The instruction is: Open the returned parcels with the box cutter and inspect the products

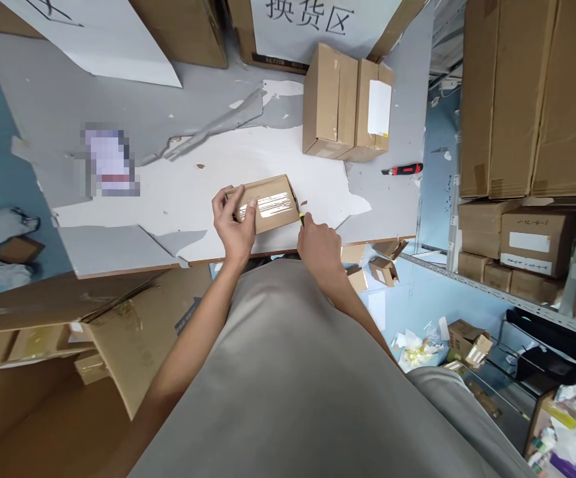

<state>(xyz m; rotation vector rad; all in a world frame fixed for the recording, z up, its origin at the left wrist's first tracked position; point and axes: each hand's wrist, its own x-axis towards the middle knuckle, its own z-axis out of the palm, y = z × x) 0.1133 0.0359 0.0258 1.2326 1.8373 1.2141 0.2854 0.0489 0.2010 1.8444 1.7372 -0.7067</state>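
Observation:
A small brown cardboard box (268, 222) with a shiny, glare-streaked label on top lies at the table's near edge. My left hand (235, 219) grips its left end, thumb on the upper face and fingers over the far side. At the box's right end, my right hand (319, 242) is closed around a box cutter (302, 218). Only a bit of its yellow front shows beside the box's edge; my fingers hide the rest, and the blade cannot be made out.
Two taped cartons (330, 103) stand side by side behind the small box. A red and black utility knife (402, 170) lies to the right on the grey table (387, 212). Torn paper strips (218, 126) are farther back. A large open carton (133, 332) sits below left; shelved boxes (531, 239) line the right.

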